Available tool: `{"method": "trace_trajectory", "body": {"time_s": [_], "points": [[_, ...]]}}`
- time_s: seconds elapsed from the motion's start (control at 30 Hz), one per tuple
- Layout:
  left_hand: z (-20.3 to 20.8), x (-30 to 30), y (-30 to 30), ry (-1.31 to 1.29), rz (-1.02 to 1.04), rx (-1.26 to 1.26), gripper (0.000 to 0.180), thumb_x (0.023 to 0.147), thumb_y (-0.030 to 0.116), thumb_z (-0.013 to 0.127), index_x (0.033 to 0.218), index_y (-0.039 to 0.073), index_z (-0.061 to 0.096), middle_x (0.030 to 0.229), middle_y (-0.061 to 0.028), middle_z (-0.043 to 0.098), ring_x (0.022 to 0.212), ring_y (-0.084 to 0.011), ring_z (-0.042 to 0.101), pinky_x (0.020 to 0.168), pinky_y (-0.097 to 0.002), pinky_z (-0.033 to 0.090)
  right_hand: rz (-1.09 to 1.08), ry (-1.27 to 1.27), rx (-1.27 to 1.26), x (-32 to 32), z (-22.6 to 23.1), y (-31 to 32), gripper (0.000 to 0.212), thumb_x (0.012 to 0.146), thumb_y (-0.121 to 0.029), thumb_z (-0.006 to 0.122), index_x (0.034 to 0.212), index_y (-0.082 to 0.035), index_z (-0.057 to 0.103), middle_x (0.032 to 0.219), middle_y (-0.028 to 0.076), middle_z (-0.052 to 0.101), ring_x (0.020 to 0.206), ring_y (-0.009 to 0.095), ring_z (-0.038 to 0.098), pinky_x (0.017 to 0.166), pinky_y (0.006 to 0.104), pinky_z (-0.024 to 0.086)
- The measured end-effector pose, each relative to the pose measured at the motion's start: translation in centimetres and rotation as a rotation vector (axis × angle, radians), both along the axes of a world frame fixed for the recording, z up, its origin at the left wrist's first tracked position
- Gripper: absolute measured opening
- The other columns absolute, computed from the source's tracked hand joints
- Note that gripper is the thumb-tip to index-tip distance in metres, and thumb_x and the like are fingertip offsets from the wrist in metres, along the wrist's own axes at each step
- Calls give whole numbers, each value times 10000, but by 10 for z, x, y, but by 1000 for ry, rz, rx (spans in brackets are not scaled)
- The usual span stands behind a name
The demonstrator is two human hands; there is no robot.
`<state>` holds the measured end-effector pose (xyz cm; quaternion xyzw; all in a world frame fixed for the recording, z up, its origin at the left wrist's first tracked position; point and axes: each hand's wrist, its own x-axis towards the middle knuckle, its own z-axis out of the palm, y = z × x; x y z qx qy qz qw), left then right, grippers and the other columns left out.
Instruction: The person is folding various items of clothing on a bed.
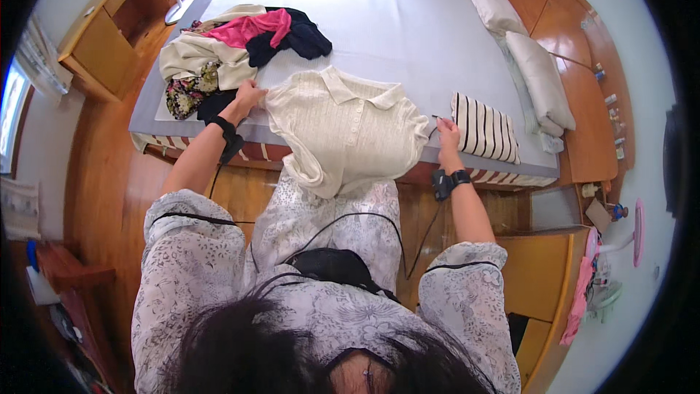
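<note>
A cream knitted, collared shirt (pixel 357 128) with a short row of buttons is spread at the bed's near edge, collar pointing away from me. Its lower part hangs over the edge in front of my legs. My left hand (pixel 250 97) is closed, pinching the shirt at its left shoulder. Just beyond the shirt's right sleeve, my right hand (pixel 448 135) is also closed, with a small dark bit showing at its fingertips. What it grips is too small to make out. Beside that hand lies a folded black-and-white striped cloth item (pixel 485 128).
A heap of clothes (pixel 208 58), cream, pink, dark and floral, lies at the bed's left. Pillows (pixel 539 80) rest against the wooden headboard (pixel 565 29) on the right. A wooden desk (pixel 102 51) stands far left. Black cables (pixel 350 214) loop across my lap.
</note>
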<state>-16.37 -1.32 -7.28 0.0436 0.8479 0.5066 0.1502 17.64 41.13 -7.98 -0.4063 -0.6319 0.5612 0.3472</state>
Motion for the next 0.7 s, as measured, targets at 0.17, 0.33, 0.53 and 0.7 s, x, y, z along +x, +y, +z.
{"method": "trace_trajectory", "body": {"time_s": [0.17, 0.33, 0.53, 0.7], "points": [[-19, 71, -10, 101, -51, -186, 301, 688, 196, 724, 853, -22, 599, 750, -91, 606, 648, -194, 563, 577, -321, 463, -278, -392, 362, 41, -49, -52, 255, 804, -147, 602, 1000, 16, 580, 912, 71, 619, 791, 194, 575, 722, 328, 458], [-4, 147, -4, -437, -376, 101, 315, 759, 330, 728, 717, 42, 608, 568, -32, 536, 494, -109, 511, 444, -244, 367, 354, -543, -103, 71, -53, -86, 336, 722, -147, 630, 1014, 14, 582, 989, 104, 622, 896, 214, 577, 783, 319, 444], [1, 177, 25, -675, -267, -24, 481, 829, 426, 610, 702, -38, 604, 542, -110, 577, 370, -146, 484, 351, -260, 351, 385, -490, -528, 50, -23, -115, 329, 761, -221, 674, 1017, -34, 585, 954, 73, 616, 914, 193, 554, 768, 308, 426], [-35, 166, 36, -613, -316, -23, 542, 876, 452, 518, 680, -47, 596, 531, -107, 570, 385, -144, 494, 361, -252, 367, 397, -453, -442, 60, -47, -102, 290, 833, -246, 645, 1028, -44, 574, 951, 17, 605, 833, 142, 554, 715, 294, 436]]}}
